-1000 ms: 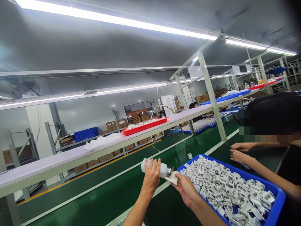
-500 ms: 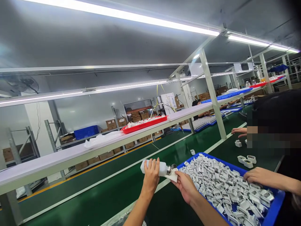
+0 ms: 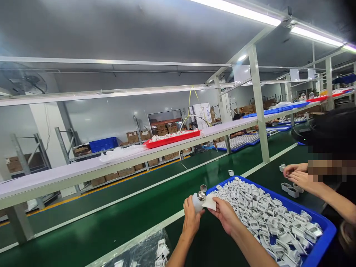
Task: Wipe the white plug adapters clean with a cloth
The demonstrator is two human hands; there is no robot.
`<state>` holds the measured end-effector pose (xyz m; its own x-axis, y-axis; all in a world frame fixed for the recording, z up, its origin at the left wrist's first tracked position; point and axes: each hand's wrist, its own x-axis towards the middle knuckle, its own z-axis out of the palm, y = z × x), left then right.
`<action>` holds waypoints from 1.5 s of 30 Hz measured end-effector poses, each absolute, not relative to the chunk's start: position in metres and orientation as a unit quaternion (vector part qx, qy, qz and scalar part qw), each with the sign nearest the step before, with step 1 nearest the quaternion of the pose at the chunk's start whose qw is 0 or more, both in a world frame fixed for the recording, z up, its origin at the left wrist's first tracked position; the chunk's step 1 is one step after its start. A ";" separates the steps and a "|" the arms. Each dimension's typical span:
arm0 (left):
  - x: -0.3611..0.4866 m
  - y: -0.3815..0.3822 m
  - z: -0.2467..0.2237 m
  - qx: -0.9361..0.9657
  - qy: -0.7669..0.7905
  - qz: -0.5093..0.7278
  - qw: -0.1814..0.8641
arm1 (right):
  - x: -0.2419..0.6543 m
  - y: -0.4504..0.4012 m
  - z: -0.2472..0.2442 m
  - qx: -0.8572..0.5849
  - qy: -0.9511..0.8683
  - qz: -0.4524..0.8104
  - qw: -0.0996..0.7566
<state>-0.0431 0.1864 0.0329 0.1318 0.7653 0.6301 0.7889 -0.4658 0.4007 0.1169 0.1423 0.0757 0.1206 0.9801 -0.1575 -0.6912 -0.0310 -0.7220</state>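
A whitish plastic bottle [image 3: 197, 203] with a metal top, its small round lid flipped up, is wrapped in the fingers of my left hand [image 3: 190, 218]. It leans slightly toward the right. Pinched in my right hand [image 3: 224, 213] is a white cloth [image 3: 209, 201], held against the bottle's neck. Both hands are above the dark green work surface. Just right of my right hand lies a blue tray [image 3: 329, 230], heaped with small white plastic housings [image 3: 258, 207].
At right, a co-worker's hands [image 3: 302, 176] are near several loose white parts [image 3: 290, 190]. A plastic bag [image 3: 141, 246] with white parts lies at lower left. A raised shelf [image 3: 122, 155] carrying a red tray [image 3: 172, 139] crosses ahead, with a post [image 3: 258, 104].
The bottle has gone from lying sideways to nearly upright, and my left hand has moved right and down with it. The co-worker's hand has left the blue tray; both hands are now together.
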 end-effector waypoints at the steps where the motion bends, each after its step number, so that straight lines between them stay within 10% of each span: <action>1: -0.040 0.190 0.028 -0.743 -0.523 -0.417 -0.005 | 0.119 0.142 0.072 -0.347 -0.204 0.630 0.664; 20: -0.084 0.201 0.042 -0.676 -0.666 -0.284 -0.137 | 0.120 0.071 -0.054 -0.363 -0.144 0.648 0.654; 29: -0.180 0.081 0.061 -0.753 -0.641 -0.045 -0.143 | 0.129 0.057 -0.051 -0.388 -0.147 0.632 0.654; 45: -0.095 0.024 0.042 -0.785 -0.616 0.072 -0.002 | 0.121 0.056 -0.050 -0.381 -0.250 0.591 0.666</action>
